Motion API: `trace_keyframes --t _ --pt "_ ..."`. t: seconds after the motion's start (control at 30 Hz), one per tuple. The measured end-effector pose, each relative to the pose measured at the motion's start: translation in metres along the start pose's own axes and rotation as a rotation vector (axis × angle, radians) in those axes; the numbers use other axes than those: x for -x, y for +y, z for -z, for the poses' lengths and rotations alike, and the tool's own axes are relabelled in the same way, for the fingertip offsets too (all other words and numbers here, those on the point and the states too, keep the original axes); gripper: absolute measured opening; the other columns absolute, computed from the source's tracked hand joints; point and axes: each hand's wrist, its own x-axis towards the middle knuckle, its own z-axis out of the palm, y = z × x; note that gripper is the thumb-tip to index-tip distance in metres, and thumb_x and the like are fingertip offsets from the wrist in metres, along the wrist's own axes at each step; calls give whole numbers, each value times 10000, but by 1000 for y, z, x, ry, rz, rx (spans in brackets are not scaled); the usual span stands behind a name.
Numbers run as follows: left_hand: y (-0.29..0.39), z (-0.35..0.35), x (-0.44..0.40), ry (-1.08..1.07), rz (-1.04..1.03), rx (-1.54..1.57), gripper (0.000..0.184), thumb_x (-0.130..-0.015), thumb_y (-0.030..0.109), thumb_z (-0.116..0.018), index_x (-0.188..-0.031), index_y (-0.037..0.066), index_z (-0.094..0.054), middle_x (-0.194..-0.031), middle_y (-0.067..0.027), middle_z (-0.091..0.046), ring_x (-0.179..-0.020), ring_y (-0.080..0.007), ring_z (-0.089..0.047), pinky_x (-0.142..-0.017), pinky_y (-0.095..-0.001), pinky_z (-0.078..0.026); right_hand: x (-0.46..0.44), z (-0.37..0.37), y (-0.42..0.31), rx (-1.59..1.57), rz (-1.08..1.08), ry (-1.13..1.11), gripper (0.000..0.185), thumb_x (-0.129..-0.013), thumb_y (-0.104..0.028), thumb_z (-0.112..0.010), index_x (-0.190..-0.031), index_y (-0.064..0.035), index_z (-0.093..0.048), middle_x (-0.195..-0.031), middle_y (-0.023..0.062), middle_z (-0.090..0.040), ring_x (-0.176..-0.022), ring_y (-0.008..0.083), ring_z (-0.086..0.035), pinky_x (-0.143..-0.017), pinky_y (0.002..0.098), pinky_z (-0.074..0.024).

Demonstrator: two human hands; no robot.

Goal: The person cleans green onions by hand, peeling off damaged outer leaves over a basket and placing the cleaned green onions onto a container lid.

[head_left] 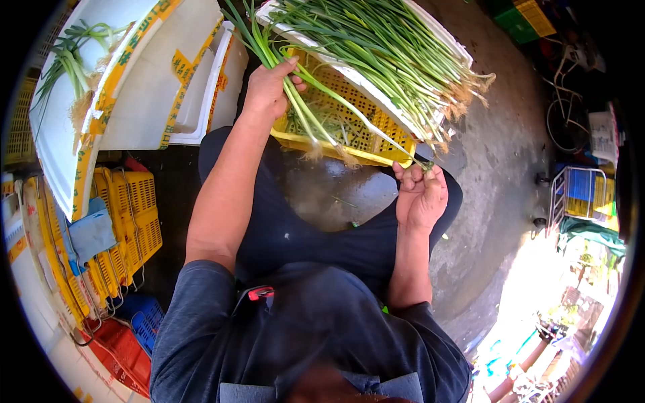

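Note:
My left hand (272, 88) is closed around a few green onions (306, 115), their roots hanging down over a yellow crate (379, 131). One longer stalk (363, 117) runs from that bunch across to my right hand (422, 195). The right fingertips pinch together at its lower end, where a small dark green and brownish scrap shows. Bits of trimmed leaf lie inside the crate. Beyond the crate, a white foam box lid (349, 79) carries a large pile of green onions (383, 50), roots toward the right.
At the upper left, a small bunch of green onions (77, 64) lies on a white foam box (57, 134) with yellow tape. Stacked yellow crates (138, 208) stand on the left, with a red crate (117, 352) below. Wet concrete floor (484, 161) extends right, toward a metal cart (578, 191).

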Motion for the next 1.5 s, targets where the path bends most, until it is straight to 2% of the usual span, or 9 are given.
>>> trace_keyframes --t 0.13,0.4,0.47,0.53,0.57,0.63,1.03,1.23,1.5 --pt "2 3 -4 43 -32 10 138 -941 100 -671 -1006 38 -566 -845 -50 -569 -667 -157 -554 -597 -353 -554 -3 8 -22 -197 -3 -54 121 -982 -133 -454 -962 -28 -512 -771 58 -508 -660 189 -498 -865 523 -523" --pt "5 1 1 -37 13 -66 178 -920 129 -705 -1024 57 -578 -867 -40 -583 -672 -163 -577 -631 -352 -563 -34 -7 -17 112 -31 -150 39 -982 -50 -526 -975 -27 -557 -810 63 -565 -696 169 -549 -966 539 -532" --pt "5 -3 7 -68 28 -86 218 -895 157 -742 -1020 81 -581 -881 -33 -593 -681 -162 -592 -621 -340 -552 -59 -6 11 339 -31 -176 85 -993 -49 -524 -1038 -5 -581 -903 95 -633 -748 175 -601 -933 452 -550" --pt "1 -1 6 -113 51 -91 232 -886 171 -756 -1015 87 -582 -873 -32 -600 -674 -158 -594 -615 -337 -548 -76 -18 32 809 -107 -423 365 -988 -119 -547 -1303 64 -552 -1055 136 -692 -843 160 -662 -813 303 -516" --pt "0 -1 7 -137 60 -95 236 -883 177 -760 -1011 88 -583 -864 -34 -603 -669 -156 -595 -613 -336 -548 -86 -19 40 1151 -160 -615 386 -980 -153 -561 -1285 83 -575 -1059 145 -700 -832 158 -676 -791 301 -519" --pt "0 -1 4 -174 73 -100 241 -879 181 -765 -1011 79 -591 -864 -41 -607 -664 -161 -596 -610 -339 -547 -92 -20 68 1266 -84 -630 363 -978 -165 -575 -1232 92 -610 -1044 145 -704 -821 165 -682 -781 309 -527" --pt "-1 -15 10 -283 57 -51 242 -879 223 -777 -976 66 -620 -798 -48 -629 -636 -163 -610 -594 -309 -502 -93 -63 62 307 -719 -653 237 -983 -119 -580 -1136 46 -654 -880 79 -671 -790 166 -613 -745 276 -477" --pt "0 -14 13 -276 74 -92 228 -882 205 -774 -972 57 -626 -814 -40 -631 -639 -152 -599 -594 -303 -506 -90 -65 77 375 -571 -653 130 -945 -84 -628 -1019 20 -655 -799 35 -637 -743 142 -593 -697 270 -468" --pt "-4 -18 16 -282 23 -273 165 -883 129 -750 -961 45 -631 -833 -41 -642 -644 -143 -600 -587 -301 -508 -82 -61 83 934 -170 -638 155 -937 -147 -643 -915 3 -677 -740 -11 -613 -692 68 -527 -647 243 -433"
